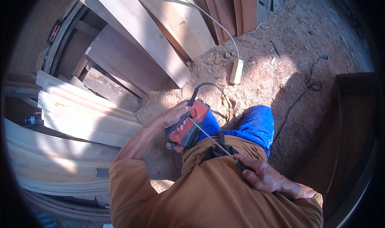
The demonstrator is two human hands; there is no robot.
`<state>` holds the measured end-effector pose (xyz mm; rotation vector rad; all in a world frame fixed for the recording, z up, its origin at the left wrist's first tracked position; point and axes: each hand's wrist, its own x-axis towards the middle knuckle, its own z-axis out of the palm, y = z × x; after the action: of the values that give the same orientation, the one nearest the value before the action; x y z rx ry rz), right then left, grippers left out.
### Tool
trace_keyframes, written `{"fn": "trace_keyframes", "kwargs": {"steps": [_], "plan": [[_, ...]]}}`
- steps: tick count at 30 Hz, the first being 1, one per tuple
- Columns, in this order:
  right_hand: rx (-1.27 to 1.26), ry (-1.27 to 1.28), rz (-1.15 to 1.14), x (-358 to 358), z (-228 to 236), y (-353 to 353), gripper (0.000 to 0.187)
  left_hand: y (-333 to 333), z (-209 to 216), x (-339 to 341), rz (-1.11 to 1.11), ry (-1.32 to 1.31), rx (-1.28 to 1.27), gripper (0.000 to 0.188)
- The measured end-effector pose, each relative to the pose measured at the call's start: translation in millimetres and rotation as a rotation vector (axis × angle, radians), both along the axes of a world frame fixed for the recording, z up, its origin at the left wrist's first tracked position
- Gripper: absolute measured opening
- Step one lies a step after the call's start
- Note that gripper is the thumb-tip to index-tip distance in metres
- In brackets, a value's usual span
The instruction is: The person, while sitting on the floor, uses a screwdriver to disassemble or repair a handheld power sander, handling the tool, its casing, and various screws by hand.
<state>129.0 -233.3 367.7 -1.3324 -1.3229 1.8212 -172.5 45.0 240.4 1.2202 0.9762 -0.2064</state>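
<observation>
My left hand (176, 116) is wrapped round the black handle of a red and black electric planer (187, 132), which is propped against my left thigh. A dark round knob sticks out at its near end, and the black cord leaves from its far end. In my right hand (262, 175) is a long screwdriver (212, 139), gripped by its dark handle in front of my belly. Its thin metal shaft slants up and left across my lap to the planer. The tip meets the tool close to my left fingers; exactly what it touches is too small to tell.
Wooden boards (140, 35) lean and lie stacked on the left and far side. A white power strip (237, 71) with a pale cable rests on the dusty ground (260, 83). A dark cord (294, 99) with a blue plug lies at right, beside a dark wooden frame (341, 127).
</observation>
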Motion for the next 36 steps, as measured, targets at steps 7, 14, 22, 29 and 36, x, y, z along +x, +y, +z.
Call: {"fn": "trace_keyframes", "kwargs": {"steps": [7,14,22,29,36], "plan": [[0.075,-0.187,0.059,-2.3,6.7,8.2,0.059,0.1,0.2,-0.5,0.010,0.008,0.040,0.035],[0.062,-0.560,0.286,1.0,11.3,22.3,0.061,5.8,-5.2,-1.9,0.015,0.022,0.026,0.045],[0.273,-0.448,-0.010,19.6,6.7,28.1,0.060,5.1,-15.2,-19.6,0.129,-0.098,-0.143,0.045],[-0.460,0.498,-0.549,27.4,1.8,7.6,0.051,5.7,-15.1,-7.5,0.207,-0.163,-0.312,0.046],[-0.432,0.274,-0.288,12.8,-3.9,-0.9,0.053,9.7,-17.5,-5.3,0.064,-0.048,-0.132,0.043]]}}
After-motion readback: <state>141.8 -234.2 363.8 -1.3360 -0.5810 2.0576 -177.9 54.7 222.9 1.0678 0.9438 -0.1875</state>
